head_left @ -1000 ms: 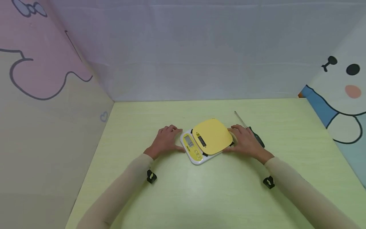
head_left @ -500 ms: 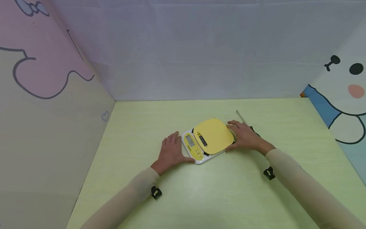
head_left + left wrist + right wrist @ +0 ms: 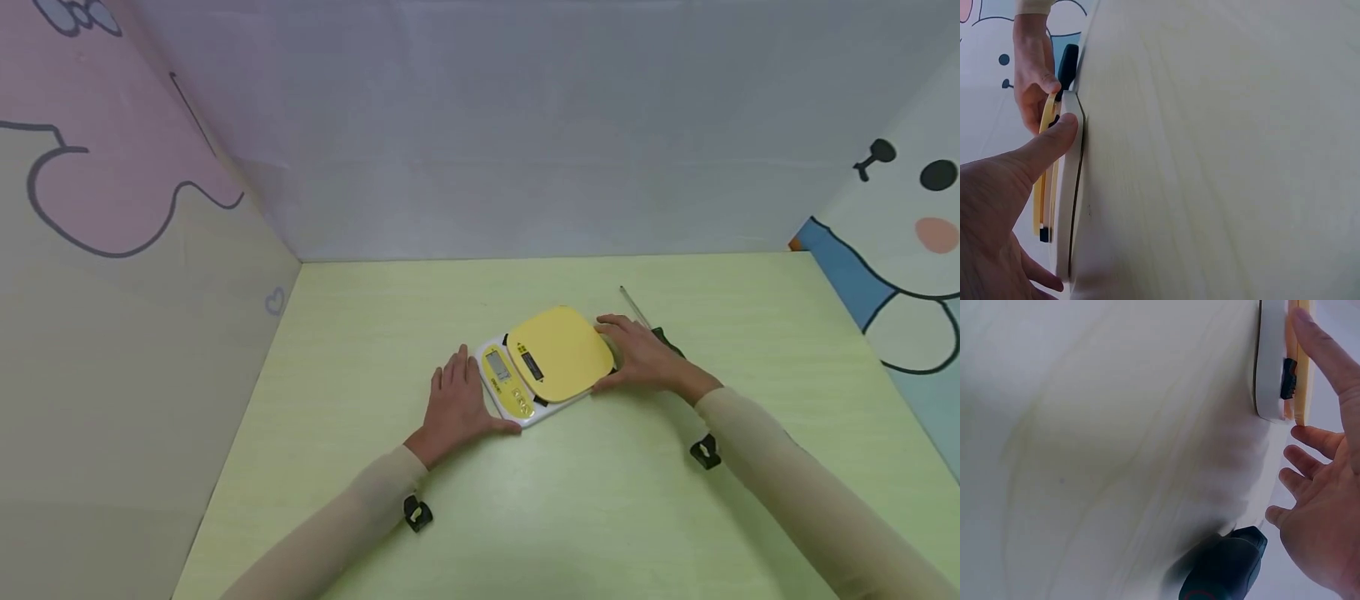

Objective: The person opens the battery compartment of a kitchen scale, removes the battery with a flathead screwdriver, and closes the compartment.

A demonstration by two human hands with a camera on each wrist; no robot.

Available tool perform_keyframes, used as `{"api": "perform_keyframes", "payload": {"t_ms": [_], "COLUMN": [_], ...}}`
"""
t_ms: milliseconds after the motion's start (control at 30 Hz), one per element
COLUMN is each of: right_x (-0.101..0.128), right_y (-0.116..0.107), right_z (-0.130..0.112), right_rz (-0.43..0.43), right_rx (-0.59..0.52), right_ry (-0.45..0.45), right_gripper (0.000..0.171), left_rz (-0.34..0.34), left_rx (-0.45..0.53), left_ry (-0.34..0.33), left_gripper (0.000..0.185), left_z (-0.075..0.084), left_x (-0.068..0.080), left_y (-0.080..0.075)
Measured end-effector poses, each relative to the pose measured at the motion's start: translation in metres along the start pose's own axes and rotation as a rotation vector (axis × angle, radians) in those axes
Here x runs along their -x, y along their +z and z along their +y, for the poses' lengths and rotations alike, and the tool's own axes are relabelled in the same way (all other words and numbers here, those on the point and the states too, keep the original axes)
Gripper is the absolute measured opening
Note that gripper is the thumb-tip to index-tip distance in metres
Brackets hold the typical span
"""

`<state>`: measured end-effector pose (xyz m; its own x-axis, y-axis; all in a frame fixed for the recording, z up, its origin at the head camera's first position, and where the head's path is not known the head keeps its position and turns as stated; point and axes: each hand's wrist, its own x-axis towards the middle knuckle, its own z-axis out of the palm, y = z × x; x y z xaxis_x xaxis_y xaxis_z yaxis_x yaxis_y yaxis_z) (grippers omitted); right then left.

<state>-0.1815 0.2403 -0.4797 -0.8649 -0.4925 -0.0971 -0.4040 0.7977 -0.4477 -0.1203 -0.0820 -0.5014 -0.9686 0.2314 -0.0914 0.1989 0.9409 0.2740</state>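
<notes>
A kitchen scale (image 3: 551, 367) with a yellow platform and a white base lies on the pale green table (image 3: 570, 500). My left hand (image 3: 468, 393) lies flat on the table at the scale's left side. Its straight thumb (image 3: 1054, 137) presses against the white base's (image 3: 1067, 187) edge. My right hand (image 3: 632, 354) rests at the scale's right edge with relaxed, spread fingers (image 3: 1310, 456). Its thumb lies along the yellow platform (image 3: 1302, 369). Neither hand grips anything.
A black-handled screwdriver (image 3: 667, 342) lies on the table just behind my right hand, its handle (image 3: 1222, 572) close to my palm and its thin shaft (image 3: 632, 303) pointing away. Cartoon-printed walls close in the table on the left, back and right.
My left hand has slid back toward me along the scale's left side and turned so its fingers point away. My right hand has shifted slightly. The scale has stayed almost still.
</notes>
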Motion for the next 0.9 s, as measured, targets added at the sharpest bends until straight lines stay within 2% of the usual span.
{"api": "perform_keyframes", "payload": {"t_ms": [233,600,900], "right_x": [0.007,0.02,0.03], "right_y": [0.004,0.019,0.03], "right_z": [-0.003,-0.013,-0.025], "right_rz": [0.038,0.146,0.221], "right_rx": [-0.011,-0.006,-0.033], "right_ry": [0.014,0.054,0.117], "right_gripper": [0.105,0.103,0.1], "left_rz": [-0.022,-0.077,-0.104], "left_rx": [-0.015,-0.065,-0.099], "left_ry": [0.034,0.188,0.284], "left_gripper": [0.139,0.135,0.136], "left_z": [-0.006,-0.028,-0.037], "left_x": [-0.006,-0.026,-0.044], "left_y": [-0.001,-0.008,-0.015]}}
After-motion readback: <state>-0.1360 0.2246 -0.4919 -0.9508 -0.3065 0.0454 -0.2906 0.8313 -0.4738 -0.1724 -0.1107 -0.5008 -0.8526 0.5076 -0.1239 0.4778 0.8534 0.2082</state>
